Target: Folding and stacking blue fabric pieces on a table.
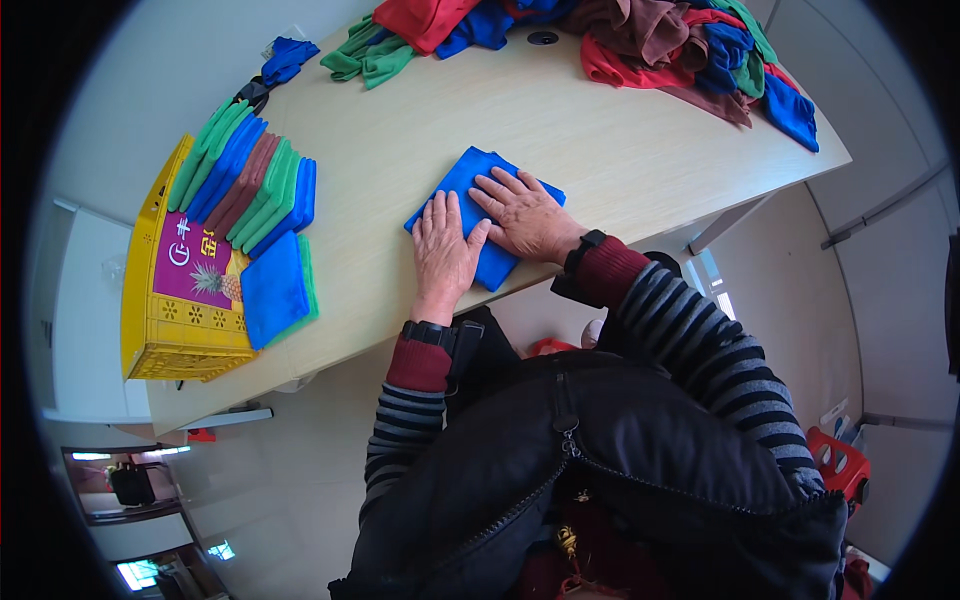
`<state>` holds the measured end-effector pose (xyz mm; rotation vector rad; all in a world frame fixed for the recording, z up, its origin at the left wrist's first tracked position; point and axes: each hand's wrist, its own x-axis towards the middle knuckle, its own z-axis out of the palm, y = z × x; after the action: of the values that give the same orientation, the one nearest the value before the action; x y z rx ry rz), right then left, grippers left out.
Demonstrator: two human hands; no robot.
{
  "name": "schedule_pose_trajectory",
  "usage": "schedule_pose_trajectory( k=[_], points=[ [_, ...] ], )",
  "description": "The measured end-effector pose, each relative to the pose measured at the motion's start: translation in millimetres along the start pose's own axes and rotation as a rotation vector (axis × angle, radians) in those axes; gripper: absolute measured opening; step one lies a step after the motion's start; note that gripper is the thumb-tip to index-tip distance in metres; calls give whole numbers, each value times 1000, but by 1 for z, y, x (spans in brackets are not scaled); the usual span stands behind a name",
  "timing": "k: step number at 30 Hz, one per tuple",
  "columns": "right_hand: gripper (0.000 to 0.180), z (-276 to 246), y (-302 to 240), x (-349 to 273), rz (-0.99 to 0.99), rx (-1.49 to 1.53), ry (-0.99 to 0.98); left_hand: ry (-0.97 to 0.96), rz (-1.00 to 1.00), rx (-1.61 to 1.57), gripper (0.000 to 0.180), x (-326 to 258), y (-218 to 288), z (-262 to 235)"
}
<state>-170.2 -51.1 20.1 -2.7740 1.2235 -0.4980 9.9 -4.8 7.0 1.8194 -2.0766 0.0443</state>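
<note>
A folded blue cloth (pixel 495 265) lies at an angle near the front edge of the pale table. Its layers show slightly offset at the far corner. My left hand (pixel 446 250) rests flat on its left part, fingers stretched out. My right hand (pixel 527 217) presses flat on the right part, fingers spread and pointing up to the left. The two thumbs come close together over the cloth's middle. Neither hand grips anything.
A yellow plastic crate (pixel 195 362) stands at the table's left. Beside it are a row of folded green, blue and brown cloths (pixel 245 180) and a folded blue cloth (pixel 275 290) over green. Loose cloths (pixel 655 50) heap at the far right, more (pixel 425 30) at the far edge.
</note>
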Motion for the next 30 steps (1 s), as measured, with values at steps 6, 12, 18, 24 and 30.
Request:
schedule_pose_trajectory(
  k=[6,12,18,24,30],
  points=[
    [54,-26,-26,-22,54,16,-63,8,-88,120,78,-34,17,-12],
    [53,-24,-23,-33,139,132,-31,-21,-35,139,68,-56,39,-40],
    [58,-25,-14,-27,131,174,-47,-143,-43,-10,54,-51,45,-62],
    [63,-1,-22,-26,152,1,73,59,155,-52,64,-16,27,-23],
    [63,15,-16,-25,167,-7,73,-44,173,-141,76,1,18,4]
  ],
)
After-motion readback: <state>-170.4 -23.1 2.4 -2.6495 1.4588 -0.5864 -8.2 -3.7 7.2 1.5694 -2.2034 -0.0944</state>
